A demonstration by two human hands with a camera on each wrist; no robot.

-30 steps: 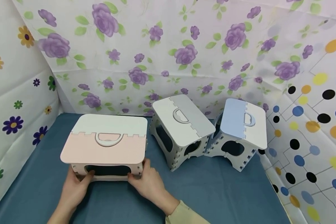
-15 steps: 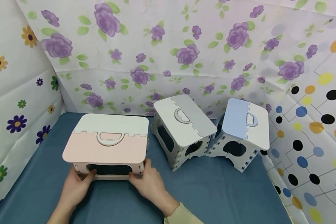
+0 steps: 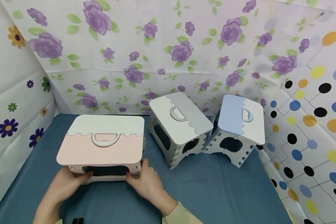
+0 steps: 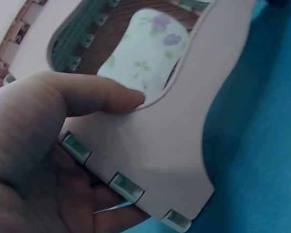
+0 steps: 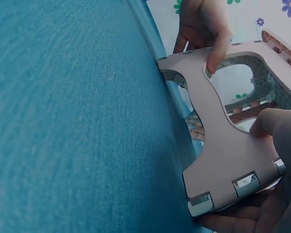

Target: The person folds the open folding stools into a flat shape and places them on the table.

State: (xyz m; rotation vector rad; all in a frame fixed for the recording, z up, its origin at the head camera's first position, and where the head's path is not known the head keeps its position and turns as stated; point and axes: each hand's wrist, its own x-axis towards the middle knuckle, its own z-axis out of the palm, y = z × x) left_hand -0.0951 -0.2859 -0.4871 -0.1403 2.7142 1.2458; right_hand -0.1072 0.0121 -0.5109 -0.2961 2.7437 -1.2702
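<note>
Left grip (image 3: 65, 184) shifted outward, both pinching pink stool (image 3: 105, 153); head view adds blue stool (image 3: 231, 113)

Passage between pink stool (image 3: 100, 152) and gray-topped stool (image 3: 180, 129) narrows rearward.

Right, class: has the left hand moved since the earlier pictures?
Yes: in the head view, the left hand has swung leftward, judged against the grey-and-white stool.
</note>
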